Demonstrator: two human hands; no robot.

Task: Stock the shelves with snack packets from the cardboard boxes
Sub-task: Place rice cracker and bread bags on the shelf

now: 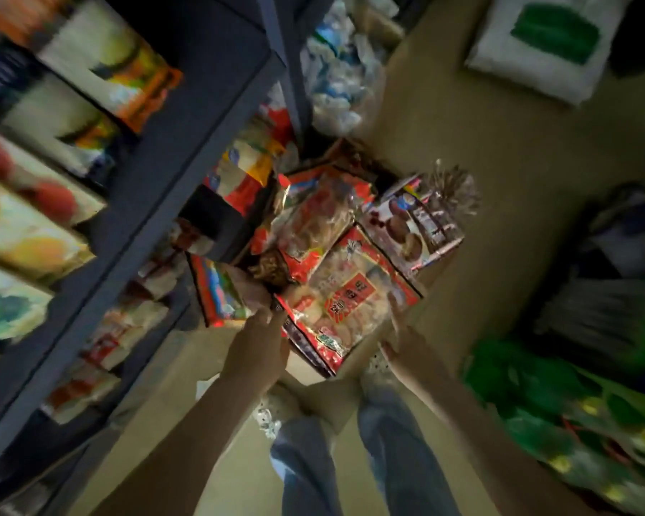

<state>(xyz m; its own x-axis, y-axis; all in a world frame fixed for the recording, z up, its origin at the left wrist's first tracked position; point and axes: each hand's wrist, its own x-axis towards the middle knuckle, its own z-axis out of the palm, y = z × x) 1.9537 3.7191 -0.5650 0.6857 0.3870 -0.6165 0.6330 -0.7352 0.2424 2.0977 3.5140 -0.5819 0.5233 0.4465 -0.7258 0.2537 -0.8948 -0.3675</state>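
Bottom centre: jeans [395, 441], person standing over the box [431, 281] on the floor.

Left hand [256, 340] and right hand [406, 344] are both out, fingers straight, one at each side edge of the top packet [350, 303]. Neither is closed around it. The frame is blurred, so I can't confirm contact.

That packet is mid-frame, lying flat on the pile in the box. It's a clear film bag with red trim and pale round crackers inside.

My read on handling: light, puffy with air, slick film, and contents that crack if squeezed. I'd hold it by the two long edges or pinch the crimped end seam, not press the middle. It will flex, so support both sides.

Behind it are another red packet [313, 217] and a biscuit pack [406, 225], loosely stacked and likely to slide when the top one lifts.

Left of frame: dark shelves [187, 143], partly stocked.

Upper right: a white sack [552, 42].
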